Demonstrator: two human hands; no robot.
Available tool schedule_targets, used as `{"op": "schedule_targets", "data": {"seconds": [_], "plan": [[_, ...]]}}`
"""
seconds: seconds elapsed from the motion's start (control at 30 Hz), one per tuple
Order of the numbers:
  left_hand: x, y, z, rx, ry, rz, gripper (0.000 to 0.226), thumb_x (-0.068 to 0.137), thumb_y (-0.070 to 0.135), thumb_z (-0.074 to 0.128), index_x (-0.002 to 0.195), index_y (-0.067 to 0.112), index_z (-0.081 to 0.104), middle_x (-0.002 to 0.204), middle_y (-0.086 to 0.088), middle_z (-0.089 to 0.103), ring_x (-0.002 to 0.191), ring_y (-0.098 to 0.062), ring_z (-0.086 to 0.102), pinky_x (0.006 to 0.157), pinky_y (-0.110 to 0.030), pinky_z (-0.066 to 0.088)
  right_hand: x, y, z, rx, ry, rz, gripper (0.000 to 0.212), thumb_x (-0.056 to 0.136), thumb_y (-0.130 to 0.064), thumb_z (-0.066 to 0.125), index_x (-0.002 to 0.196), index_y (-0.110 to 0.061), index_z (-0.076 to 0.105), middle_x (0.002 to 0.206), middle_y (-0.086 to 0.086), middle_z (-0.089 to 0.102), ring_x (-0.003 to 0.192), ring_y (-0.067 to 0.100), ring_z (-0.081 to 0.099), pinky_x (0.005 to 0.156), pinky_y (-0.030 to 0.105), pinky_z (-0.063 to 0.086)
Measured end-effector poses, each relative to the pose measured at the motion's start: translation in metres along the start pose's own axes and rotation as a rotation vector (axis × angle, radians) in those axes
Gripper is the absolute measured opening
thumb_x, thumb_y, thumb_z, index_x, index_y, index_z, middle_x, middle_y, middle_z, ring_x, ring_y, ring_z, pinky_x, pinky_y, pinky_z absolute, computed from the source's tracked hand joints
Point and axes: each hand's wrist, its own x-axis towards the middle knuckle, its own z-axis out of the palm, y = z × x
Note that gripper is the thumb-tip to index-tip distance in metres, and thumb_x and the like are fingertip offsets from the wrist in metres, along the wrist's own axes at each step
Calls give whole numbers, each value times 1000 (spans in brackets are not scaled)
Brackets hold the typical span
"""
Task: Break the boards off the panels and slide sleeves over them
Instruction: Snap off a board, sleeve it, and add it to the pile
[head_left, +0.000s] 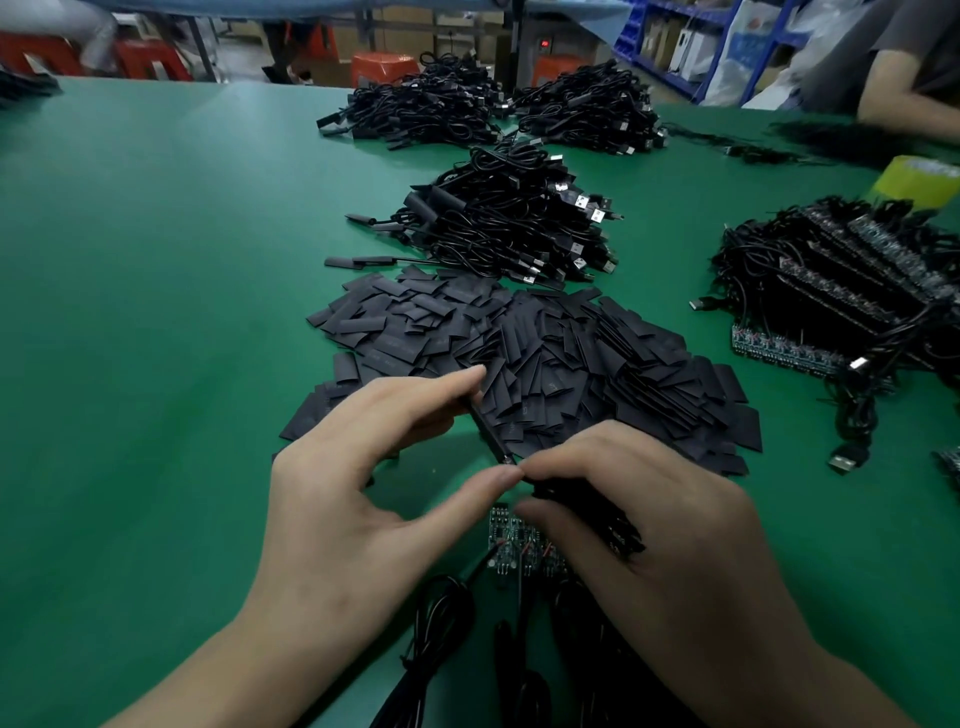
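The slim black flat sleeve (491, 434) sits edge-on between the fingers (452, 389) and thumb of your left hand (363, 493), which pinch it at its two ends. Your right hand (649, 530) meets it at the thumb end, its fingers curled tight on a dark blurred bundle (587, 512); what that bundle is cannot be told. Just below both sets of fingers lie small green circuit boards (511, 540) with red wires, and black cables (441, 618) trail toward you. Beyond your fingertips a heap of flat black sleeves (545, 353) spreads over the green surface (156, 312). Farther off sit piles of black USB cables (509, 228), and right of your fingers a stack of wired panels (841, 291).
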Motion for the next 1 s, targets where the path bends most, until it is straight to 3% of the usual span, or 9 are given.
{"op": "schedule_targets", "data": {"seconds": [0.13,0.27,0.47,0.57,0.63,0.73,0.8,0.87,1.0], "plan": [[-1,-2,-2,-17,8,2,51,77,35,83,124,28,67,115,6,72,105,-21,70,85,-44,58,-1,2,-1,76,-29,29,16,90,-25,74,105,-21,73,99,-15,67,91,0,65,76,15,50],[-1,-3,-2,-37,34,-2,50,76,35,82,123,28,66,115,5,72,105,-22,70,85,-47,58,-1,5,-2,106,-71,88,21,87,-31,75,108,-27,72,100,-21,68,92,-4,64,77,10,49],[2,-4,-3,-88,71,10,48,77,27,81,123,22,66,115,2,72,107,-20,70,92,-26,55,0,6,-4,143,-116,107,17,87,-35,75,102,-29,71,93,-22,69,88,-3,66,75,10,49],[1,-7,-2,-135,64,-30,55,77,28,81,129,25,63,119,6,72,112,-17,69,96,-24,53,2,6,-7,150,-117,99,13,90,-34,72,102,-29,70,92,-24,69,87,-5,67,73,9,48],[1,-9,-1,-104,7,-85,63,76,35,81,135,30,58,125,15,68,116,-10,66,97,-22,51,6,7,-13,91,-67,94,9,91,-32,72,100,-29,70,89,-27,67,85,-10,64,70,3,44],[2,-11,-4,174,-146,-65,61,81,64,66,136,39,55,128,26,57,122,-2,55,99,-21,45,28,16,-30,-6,-13,155,14,89,-41,70,103,-37,69,93,-35,62,89,-14,62,71,-1,44],[1,-10,-3,366,-291,-14,61,81,79,52,128,41,61,119,30,57,117,3,51,98,-28,44,58,25,-40,-128,-10,165,19,87,-42,69,105,-38,70,92,-30,64,85,-9,63,74,4,44],[-2,-8,0,474,-409,22,65,79,86,44,122,43,64,109,29,60,108,3,52,91,-30,45,98,37,-44,-227,3,129,20,90,-35,71,109,-31,71,92,-19,65,82,0,62,81,19,49],[-3,-5,-1,401,-522,10,61,76,84,50,123,47,62,105,29,60,103,6,52,90,-27,47,194,60,-30,-322,-25,71,22,93,-29,73,114,-22,70,102,-7,68,96,16,64,95,42,55]]}}
